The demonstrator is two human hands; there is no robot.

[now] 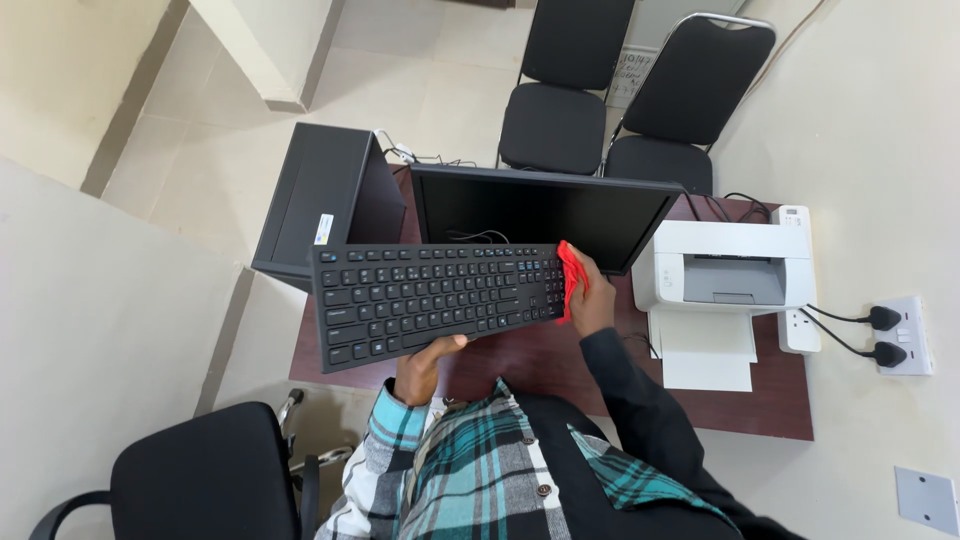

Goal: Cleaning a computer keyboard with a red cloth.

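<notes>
At frame centre, the left hand (422, 368) grips the black keyboard's (435, 300) lower edge, lifting it above the brown desk (560, 365). The right hand (590, 295), fingers closed, presses a red cloth (570, 275) against its right end. Behind stands a dark monitor (545, 215).

Bare dark-brown wooden desk (560, 365) strip open beneath raised black plastic keyboard (435, 300) | black flat monitor (545, 215) blocks behind | white boxy printer (725, 275) blocks right | black computer tower (325, 200) blocks left
</notes>
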